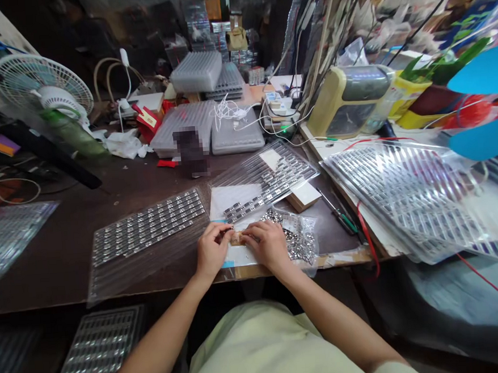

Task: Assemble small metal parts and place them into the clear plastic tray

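Pretty packed workspace here: a dark bench [55, 251] with a big stack of clear trays [407, 192] on the right, loaded with rows of little metal parts. A white fan [43, 87] sits back on the left, and a few gray lidded trays [237, 133] are behind the work area, with a white cable [231, 114] lying across them.

Right in front of the person, one clear tray of metal parts [149, 224] lies to the left and another [269, 179] sits straight ahead. Both rest partly over a white sheet [228, 202]. Off to the right are a couple of screwdrivers [340, 217].

A plastic bag of loose metal bits [297, 237] lies just beside the right hand [268, 243]. That hand and the left hand [213, 248] are both closed in, fingers gripping a small tan piece [237, 238] between them, just above the sheet. It's too small to make out what it is.
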{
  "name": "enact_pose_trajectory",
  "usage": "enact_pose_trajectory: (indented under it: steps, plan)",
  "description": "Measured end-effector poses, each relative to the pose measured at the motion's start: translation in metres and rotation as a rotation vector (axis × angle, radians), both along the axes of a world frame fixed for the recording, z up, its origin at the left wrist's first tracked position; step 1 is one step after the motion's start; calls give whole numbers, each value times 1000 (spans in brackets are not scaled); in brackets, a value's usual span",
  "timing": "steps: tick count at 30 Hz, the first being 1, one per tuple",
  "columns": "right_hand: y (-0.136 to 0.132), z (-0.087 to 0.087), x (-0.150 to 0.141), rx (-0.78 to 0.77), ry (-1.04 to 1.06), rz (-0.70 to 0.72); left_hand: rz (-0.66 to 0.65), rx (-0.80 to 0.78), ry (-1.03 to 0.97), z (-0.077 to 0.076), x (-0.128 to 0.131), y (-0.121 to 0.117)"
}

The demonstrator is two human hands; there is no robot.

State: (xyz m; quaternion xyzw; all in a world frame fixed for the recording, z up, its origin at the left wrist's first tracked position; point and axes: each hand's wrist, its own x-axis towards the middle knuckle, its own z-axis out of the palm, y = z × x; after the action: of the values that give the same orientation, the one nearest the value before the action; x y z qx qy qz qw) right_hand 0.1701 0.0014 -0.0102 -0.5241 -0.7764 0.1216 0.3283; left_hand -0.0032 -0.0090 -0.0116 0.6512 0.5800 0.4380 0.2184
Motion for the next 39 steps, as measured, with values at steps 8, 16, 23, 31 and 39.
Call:
enact_pose_trajectory:
  steps: [8,16,23,31,39]
  plan:
    - [-2,-5,-12,-11,-93,39,13,-16,-45,0,-1,1]
    - [-3,4,11,9,-187,-89,9,-40,-52,-5,-2,2]
    - [-3,-5,38,-11,-222,-87,-25,-76,9,6,5,8]
    - [-2,-10,34,77,31,-129,-162,-5,219,9,23,2]
    - [-3,-11,37,63,131,-105,-186,-13,259,6,23,4]
